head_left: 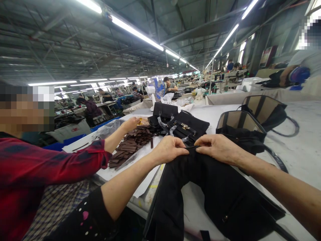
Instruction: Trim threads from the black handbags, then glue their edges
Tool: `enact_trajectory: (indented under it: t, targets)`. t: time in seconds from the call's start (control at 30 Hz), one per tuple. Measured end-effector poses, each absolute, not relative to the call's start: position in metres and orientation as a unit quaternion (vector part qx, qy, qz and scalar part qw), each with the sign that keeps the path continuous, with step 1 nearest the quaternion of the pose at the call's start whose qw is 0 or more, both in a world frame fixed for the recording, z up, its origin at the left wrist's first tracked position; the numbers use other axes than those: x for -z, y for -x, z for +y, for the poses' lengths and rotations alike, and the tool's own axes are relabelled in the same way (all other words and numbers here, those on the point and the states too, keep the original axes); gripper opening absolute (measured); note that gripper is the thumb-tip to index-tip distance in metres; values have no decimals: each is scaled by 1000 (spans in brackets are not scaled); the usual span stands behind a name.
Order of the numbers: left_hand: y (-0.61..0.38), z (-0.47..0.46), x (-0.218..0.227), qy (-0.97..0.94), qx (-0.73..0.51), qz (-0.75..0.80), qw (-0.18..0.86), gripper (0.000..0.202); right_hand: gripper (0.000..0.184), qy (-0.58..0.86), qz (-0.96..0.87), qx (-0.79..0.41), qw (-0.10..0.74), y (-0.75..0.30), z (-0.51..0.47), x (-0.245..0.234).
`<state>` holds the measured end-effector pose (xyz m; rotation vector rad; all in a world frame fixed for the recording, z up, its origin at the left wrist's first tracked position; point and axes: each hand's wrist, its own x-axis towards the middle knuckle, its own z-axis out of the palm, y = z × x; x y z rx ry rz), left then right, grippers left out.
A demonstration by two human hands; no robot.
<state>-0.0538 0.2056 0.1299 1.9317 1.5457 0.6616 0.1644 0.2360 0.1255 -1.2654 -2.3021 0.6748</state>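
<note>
A black handbag (220,194) lies on the white table (301,154) in front of me, its far edge under my hands. My left hand (168,149) is closed, pinching a thin black strap (192,147) at that edge. My right hand (217,148) is closed too, pinching the same strap from the other side. The fingertips of both hands almost meet over the strap.
A co-worker in a red plaid sleeve (50,167) sits at my left, with a hand (130,124) on a pile of brown leather pieces (130,144). Finished black bags (187,129) and beige-and-black bags (240,125) stand beyond my hands. Other workers and sewing stations fill the hall.
</note>
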Motion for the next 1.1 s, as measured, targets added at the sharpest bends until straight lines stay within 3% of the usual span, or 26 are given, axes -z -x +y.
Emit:
enact_trajectory:
  t: [0.23, 0.6, 0.83, 1.0, 1.1]
  targets:
    - [41, 200, -140, -759, -205, 603, 133, 14, 10, 435, -852, -189, 220, -156, 240, -124]
    - [40, 198, -142, -789, -157, 582, 123, 22, 21, 307, -939, -49, 150, -155, 246, -126]
    - [36, 191, -141, -807, -123, 577, 16, 23, 22, 329, -939, 51, 80, -147, 241, -130]
    - [25, 183, -146, -812, -105, 574, -8, 28, 22, 343, -935, 30, 83, -149, 235, -130]
    - [17, 171, -163, -806, -120, 580, 14, 29, 21, 345, -930, 2, 124, -160, 227, -133]
